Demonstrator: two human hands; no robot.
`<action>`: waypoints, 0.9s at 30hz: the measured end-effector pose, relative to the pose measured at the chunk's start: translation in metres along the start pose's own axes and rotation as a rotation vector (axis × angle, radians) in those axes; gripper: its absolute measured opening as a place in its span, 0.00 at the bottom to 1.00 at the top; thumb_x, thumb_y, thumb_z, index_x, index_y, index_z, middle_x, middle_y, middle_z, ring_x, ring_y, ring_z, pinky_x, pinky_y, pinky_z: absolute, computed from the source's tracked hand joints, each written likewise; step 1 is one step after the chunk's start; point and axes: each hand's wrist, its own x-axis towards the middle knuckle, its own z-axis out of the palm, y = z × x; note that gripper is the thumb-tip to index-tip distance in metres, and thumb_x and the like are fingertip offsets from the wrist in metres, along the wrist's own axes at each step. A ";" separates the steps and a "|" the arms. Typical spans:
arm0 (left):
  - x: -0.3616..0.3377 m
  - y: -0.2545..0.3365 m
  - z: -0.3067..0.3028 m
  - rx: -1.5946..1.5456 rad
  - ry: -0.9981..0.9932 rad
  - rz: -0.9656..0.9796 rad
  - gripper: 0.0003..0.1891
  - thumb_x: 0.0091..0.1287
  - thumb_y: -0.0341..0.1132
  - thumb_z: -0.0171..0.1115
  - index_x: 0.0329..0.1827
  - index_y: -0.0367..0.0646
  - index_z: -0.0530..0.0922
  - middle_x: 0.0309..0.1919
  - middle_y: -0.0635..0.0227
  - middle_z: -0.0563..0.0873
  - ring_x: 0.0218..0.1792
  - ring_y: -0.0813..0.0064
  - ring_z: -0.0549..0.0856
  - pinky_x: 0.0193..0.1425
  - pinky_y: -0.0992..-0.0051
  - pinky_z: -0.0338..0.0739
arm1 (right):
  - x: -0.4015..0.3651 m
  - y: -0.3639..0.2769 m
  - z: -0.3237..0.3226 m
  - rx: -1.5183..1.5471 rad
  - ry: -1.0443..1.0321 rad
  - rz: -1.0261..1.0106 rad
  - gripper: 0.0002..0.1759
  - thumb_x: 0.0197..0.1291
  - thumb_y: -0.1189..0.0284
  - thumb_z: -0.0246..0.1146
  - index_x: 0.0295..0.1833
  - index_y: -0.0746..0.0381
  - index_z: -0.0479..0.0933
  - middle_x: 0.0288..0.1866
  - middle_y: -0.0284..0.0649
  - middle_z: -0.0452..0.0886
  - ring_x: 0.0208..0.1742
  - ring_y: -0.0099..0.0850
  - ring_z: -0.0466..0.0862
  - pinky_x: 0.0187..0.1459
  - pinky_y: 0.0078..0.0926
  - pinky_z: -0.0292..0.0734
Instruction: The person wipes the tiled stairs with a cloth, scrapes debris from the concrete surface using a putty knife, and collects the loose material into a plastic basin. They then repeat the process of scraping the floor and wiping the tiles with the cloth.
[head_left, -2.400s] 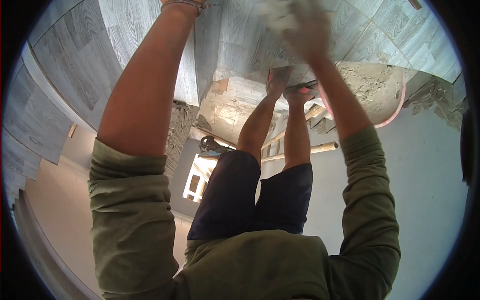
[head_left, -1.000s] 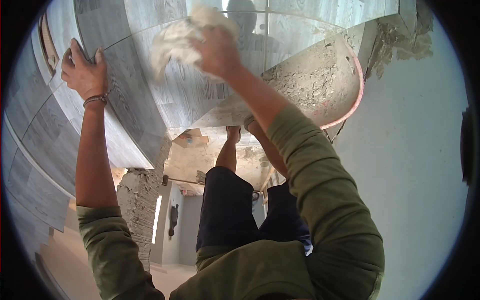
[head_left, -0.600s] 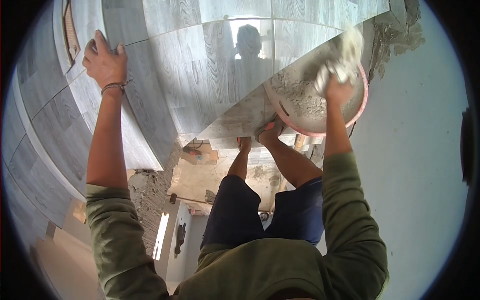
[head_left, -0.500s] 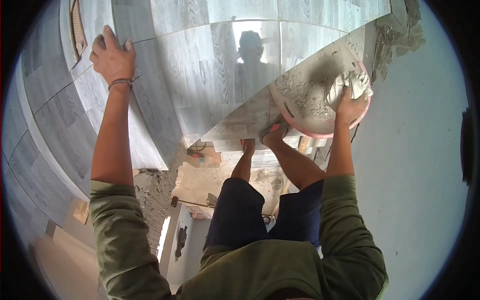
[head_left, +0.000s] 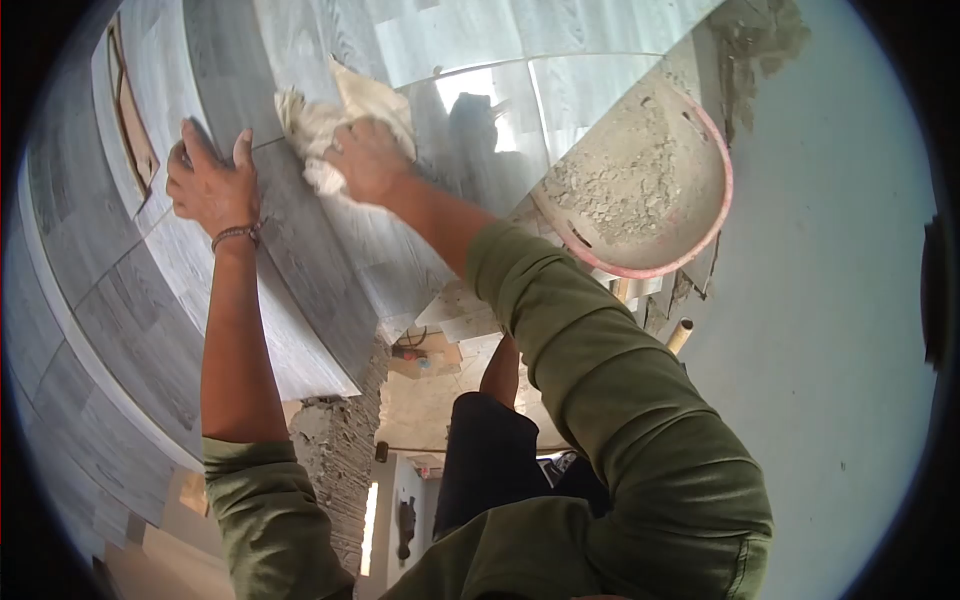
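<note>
My right hand (head_left: 372, 160) presses a crumpled, pale cloth (head_left: 380, 100) against the grey wood-patterned tiles (head_left: 440, 190), with the arm reaching across my body. Part of the cloth is hidden beneath the fingers. To the left, my left hand (head_left: 213, 185) rests with spread fingers at the edge of a tiled step, holding nothing. A bracelet circles that wrist. On the right, a round basin (head_left: 728, 165) with a pinkish rim holds crumbly grey mortar (head_left: 630, 160); neither hand touches it.
A plain pale wall (head_left: 830, 300) runs along the right side. Near the left hand, a narrow recess (head_left: 130, 120) is set into the tilework. Rough bare masonry (head_left: 335, 450) shows below the tile edge. A pole end (head_left: 682, 328) stands under the basin.
My right hand has moved left with the cloth, from above the basin to the tiles near my left hand. The left hand stays spread at the step edge. The view has shifted slightly.
</note>
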 end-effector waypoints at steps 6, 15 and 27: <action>0.003 0.000 0.003 -0.010 0.054 0.021 0.44 0.59 0.57 0.75 0.78 0.59 0.66 0.68 0.56 0.72 0.67 0.46 0.70 0.68 0.42 0.64 | -0.004 0.108 -0.018 -0.018 0.477 0.264 0.25 0.42 0.57 0.76 0.47 0.54 0.82 0.48 0.39 0.83 0.48 0.43 0.82 0.51 0.48 0.75; 0.002 -0.001 0.000 -0.047 0.056 0.018 0.42 0.58 0.56 0.75 0.76 0.59 0.67 0.66 0.54 0.72 0.64 0.46 0.71 0.64 0.43 0.65 | -0.179 0.247 -0.176 -0.246 0.399 1.301 0.43 0.56 0.47 0.68 0.68 0.70 0.74 0.64 0.59 0.78 0.64 0.50 0.80 0.63 0.49 0.76; 0.006 0.002 -0.002 0.000 0.007 0.007 0.43 0.60 0.59 0.73 0.78 0.63 0.66 0.68 0.56 0.71 0.67 0.47 0.71 0.66 0.44 0.67 | -0.065 0.042 -0.016 0.172 0.199 0.110 0.20 0.48 0.69 0.70 0.51 0.55 0.81 0.61 0.41 0.79 0.64 0.49 0.74 0.60 0.57 0.70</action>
